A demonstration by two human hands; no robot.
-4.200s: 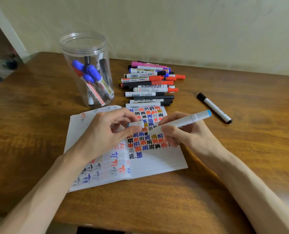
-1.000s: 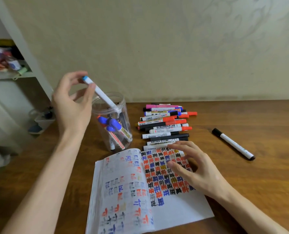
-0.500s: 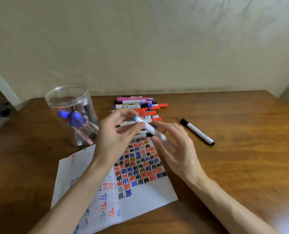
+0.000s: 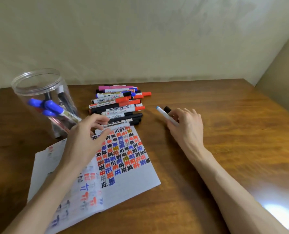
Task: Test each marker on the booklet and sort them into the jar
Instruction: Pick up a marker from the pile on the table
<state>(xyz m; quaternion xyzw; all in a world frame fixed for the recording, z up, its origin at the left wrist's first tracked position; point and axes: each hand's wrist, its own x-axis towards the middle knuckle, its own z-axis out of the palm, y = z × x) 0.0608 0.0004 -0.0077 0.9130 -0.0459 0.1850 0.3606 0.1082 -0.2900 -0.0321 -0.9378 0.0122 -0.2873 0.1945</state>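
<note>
My right hand [image 4: 185,125] is shut on a white marker with a light-blue end [image 4: 165,115], held low over the table to the right of the pile. A black-capped marker [image 4: 167,108] lies under that hand, mostly hidden. My left hand [image 4: 86,139] hovers with fingers apart over the booklet's top edge, fingertips at the nearest markers of the pile [image 4: 118,105]. The open booklet [image 4: 133,183] is covered with coloured test marks. A clear jar [image 4: 20,92] at the left holds several markers, some with blue caps.
The wooden table [image 4: 233,132] meets a pale wall at the back, and a side wall closes in at the far right. The pile lies between the jar and my right hand.
One second ago my left hand held the light-blue marker at the jar's mouth. It passed to my right hand, which moved right to the black marker. My left hand dropped to the pile.
</note>
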